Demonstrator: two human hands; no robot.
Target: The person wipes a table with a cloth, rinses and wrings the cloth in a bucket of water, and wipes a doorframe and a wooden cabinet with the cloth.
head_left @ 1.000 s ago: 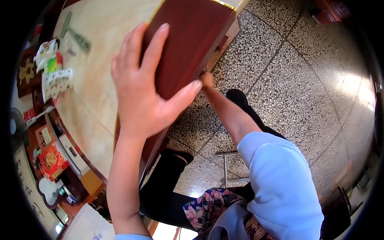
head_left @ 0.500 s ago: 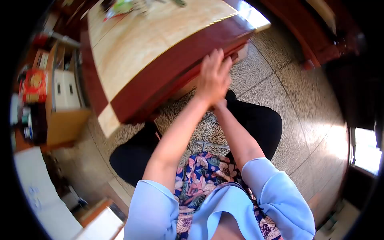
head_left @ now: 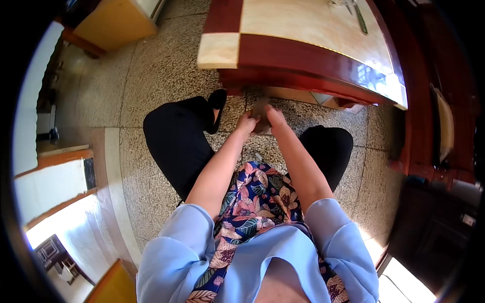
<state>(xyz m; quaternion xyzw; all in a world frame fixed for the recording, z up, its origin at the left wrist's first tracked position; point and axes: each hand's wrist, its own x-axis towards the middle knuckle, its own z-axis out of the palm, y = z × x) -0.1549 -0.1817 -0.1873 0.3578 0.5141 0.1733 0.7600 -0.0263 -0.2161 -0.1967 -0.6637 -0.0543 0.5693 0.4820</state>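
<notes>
our black shoe [head_left: 217, 98], our left hand [head_left: 246, 123] with fingers curled round a blurred grey-brown object [head_left: 261, 112] above the terrazzo floor [head_left: 172, 60], our right hand [head_left: 276, 118] gripping its other side, the marbled table [head_left: 298, 25] just beyond

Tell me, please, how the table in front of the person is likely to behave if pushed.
The table would probably feel heavy and resist sliding, given its broad top and deep edge. It seems stiff, showing no visible sag. Its glossy surface, which reflects bright light near one corner, might feel slippery to push against.
</notes>
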